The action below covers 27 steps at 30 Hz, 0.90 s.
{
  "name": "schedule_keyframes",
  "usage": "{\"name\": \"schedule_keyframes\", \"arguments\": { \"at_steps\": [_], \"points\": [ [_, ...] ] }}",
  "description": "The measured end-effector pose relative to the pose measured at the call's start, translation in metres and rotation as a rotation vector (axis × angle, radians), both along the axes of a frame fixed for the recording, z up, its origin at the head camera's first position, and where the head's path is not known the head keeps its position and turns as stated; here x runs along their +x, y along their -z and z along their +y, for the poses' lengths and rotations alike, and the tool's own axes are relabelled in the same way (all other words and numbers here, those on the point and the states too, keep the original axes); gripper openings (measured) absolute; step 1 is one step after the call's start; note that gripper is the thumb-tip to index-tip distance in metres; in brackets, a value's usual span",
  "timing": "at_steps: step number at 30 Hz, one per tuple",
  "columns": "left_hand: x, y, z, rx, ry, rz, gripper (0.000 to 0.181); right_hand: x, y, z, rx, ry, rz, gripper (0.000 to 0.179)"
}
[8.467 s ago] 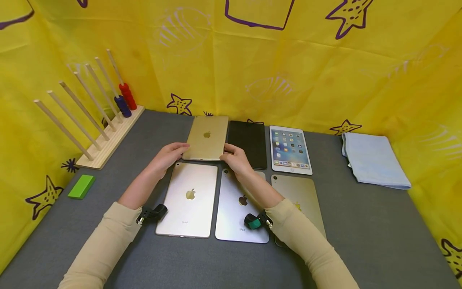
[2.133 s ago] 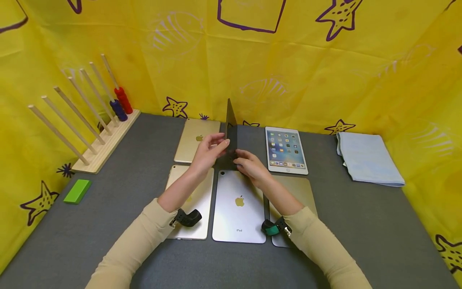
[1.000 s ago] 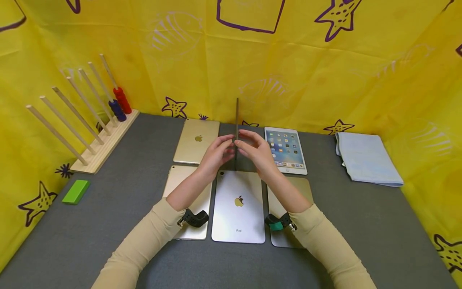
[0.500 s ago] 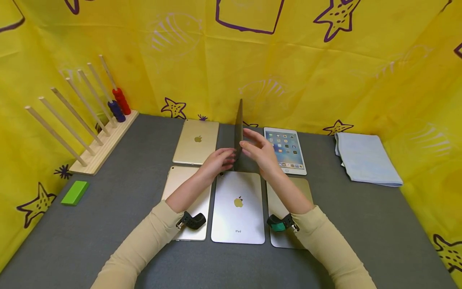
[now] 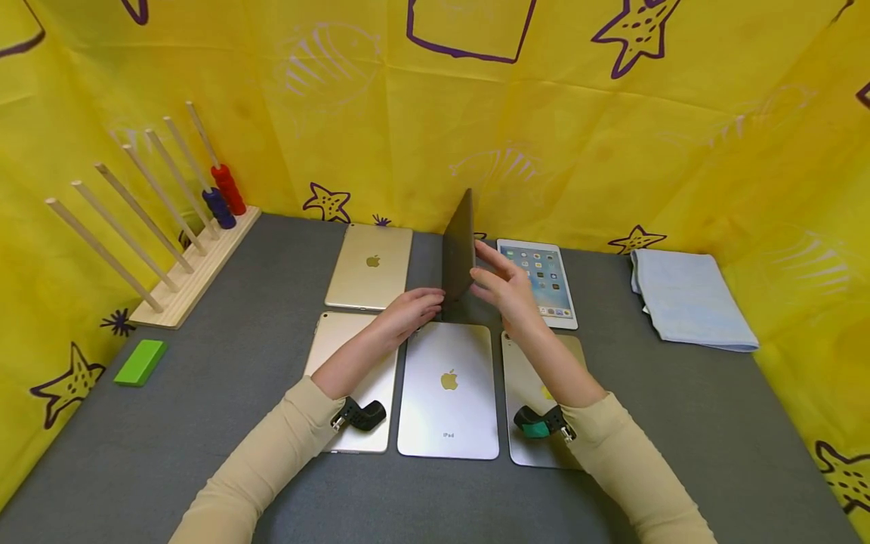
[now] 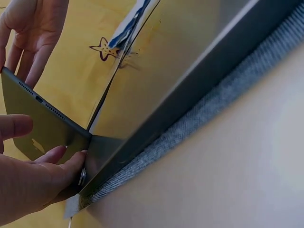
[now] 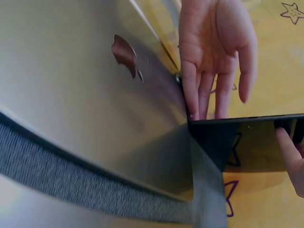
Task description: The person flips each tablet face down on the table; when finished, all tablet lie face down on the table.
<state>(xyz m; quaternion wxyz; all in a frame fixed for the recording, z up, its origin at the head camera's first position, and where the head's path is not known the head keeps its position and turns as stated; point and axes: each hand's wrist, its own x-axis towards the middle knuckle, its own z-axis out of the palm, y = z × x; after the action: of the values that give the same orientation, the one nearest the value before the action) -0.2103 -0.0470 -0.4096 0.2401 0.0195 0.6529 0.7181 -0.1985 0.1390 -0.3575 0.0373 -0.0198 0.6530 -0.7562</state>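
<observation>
A dark tablet (image 5: pixel 458 245) stands on its long edge in the middle of the back row, its top leaning right. Its back, with a logo, faces left in the left wrist view (image 6: pixel 45 128); its glossy screen (image 7: pixel 256 147) faces right. My right hand (image 5: pixel 508 291) holds it by the raised near corner, with fingers on the screen side. My left hand (image 5: pixel 411 311) is low at its left, fingertips right at the bottom near corner. In the right wrist view the left hand's fingers (image 7: pixel 204 95) are fairly straight. A silver tablet (image 5: pixel 448 412) lies just in front.
Two gold tablets (image 5: pixel 370 279) (image 5: pixel 547 355), a pale tablet (image 5: pixel 353 332) and a white one with its screen lit (image 5: pixel 544 276) lie around. A wooden peg rack (image 5: pixel 204 268) and green block (image 5: pixel 140 363) are at left, a folded blue cloth (image 5: pixel 693 302) at right.
The dark tablet, flat at first, was raised on edge and has swung from leaning left to leaning right. My right hand moved right with it; my left hand dropped to its lower corner.
</observation>
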Motion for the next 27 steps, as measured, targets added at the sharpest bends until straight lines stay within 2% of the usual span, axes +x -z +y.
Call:
{"name": "schedule_keyframes", "arguments": {
  "at_steps": [13, 27],
  "points": [
    [0.001, 0.001, 0.001, -0.022, 0.015, 0.004, 0.042, 0.001, 0.005, 0.018, -0.034, 0.041, -0.048, 0.05],
    [0.002, 0.002, -0.004, -0.03, -0.002, 0.01, 0.044, 0.001, 0.01, 0.026, -0.096, 0.063, -0.09, 0.05]
  ]
}}
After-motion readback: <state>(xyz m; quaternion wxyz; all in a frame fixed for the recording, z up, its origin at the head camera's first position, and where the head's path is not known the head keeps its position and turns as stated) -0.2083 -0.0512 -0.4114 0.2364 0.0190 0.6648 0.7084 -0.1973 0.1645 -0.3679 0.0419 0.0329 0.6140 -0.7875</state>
